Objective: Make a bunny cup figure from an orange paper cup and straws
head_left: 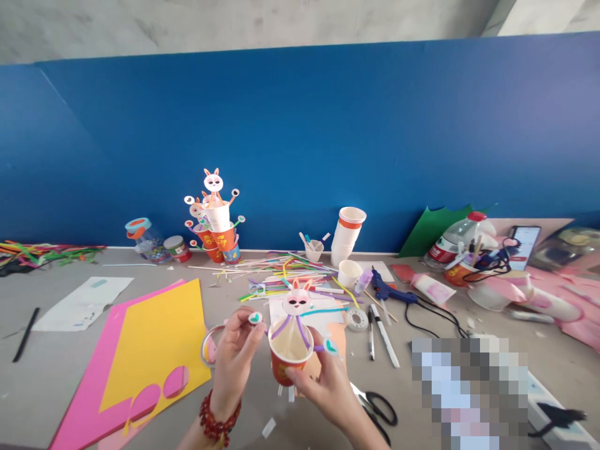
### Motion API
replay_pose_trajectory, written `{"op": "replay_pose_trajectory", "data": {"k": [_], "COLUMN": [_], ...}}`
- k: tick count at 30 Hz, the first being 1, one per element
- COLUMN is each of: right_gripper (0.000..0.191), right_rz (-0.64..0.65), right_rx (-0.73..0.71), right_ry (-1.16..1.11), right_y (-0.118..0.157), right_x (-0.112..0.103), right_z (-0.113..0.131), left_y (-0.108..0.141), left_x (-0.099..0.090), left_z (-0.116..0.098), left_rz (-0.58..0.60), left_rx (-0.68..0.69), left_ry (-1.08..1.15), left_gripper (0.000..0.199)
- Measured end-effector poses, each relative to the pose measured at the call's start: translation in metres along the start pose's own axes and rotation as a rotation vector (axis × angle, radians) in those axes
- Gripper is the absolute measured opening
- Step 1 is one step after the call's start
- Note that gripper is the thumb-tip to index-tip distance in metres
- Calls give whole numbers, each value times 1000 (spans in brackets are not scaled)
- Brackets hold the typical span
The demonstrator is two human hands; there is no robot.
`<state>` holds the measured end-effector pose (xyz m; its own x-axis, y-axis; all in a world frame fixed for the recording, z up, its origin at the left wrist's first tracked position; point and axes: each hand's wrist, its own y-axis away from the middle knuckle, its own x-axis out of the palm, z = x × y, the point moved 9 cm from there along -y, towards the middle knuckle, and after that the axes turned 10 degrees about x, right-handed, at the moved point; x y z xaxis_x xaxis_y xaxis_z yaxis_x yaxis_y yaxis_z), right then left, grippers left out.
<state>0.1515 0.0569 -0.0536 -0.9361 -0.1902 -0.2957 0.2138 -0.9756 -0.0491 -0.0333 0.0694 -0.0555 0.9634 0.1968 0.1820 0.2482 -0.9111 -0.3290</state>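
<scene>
With the fingers of my left hand (235,356) I pinch a small white disc (255,318) with a teal mark, just left of the red cup (278,370). My right hand (332,380) grips that cup over the desk (28,400), thumb pressed to its front, the other fingers partly hidden. A rabbit head (297,302) stands above the cup on purple stems (302,332), and a second disc (330,346) juts out on the right. Scissors (370,403) lie near my right wrist; a yellow sheet (159,340) lies left of my left hand.
</scene>
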Motion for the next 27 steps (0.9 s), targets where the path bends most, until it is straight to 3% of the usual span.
{"op": "replay_pose_trajectory", "data": {"k": [5, 12, 21, 24, 27], "right_gripper": [51, 51, 52, 47, 42], "right_rz": [19, 8, 33, 65, 83], "right_rx": [11, -27, -7, -10, -18], "right_ry": [2, -7, -19, -94, -148], "right_y": [0, 1, 1, 0, -1], "right_x": [1, 1, 2, 4, 6], "right_z": [1, 0, 2, 1, -2], "left_y": [-2, 1, -5, -4, 0], "left_x": [4, 0, -1, 4, 17], "left_z": [-7, 1, -8, -9, -8], "left_rz": [-1, -7, -6, 74, 226], "left_rx": [50, -10, 83, 81, 91], "left_ry": [14, -15, -41, -47, -23], "left_gripper": [14, 22, 14, 26, 46]}}
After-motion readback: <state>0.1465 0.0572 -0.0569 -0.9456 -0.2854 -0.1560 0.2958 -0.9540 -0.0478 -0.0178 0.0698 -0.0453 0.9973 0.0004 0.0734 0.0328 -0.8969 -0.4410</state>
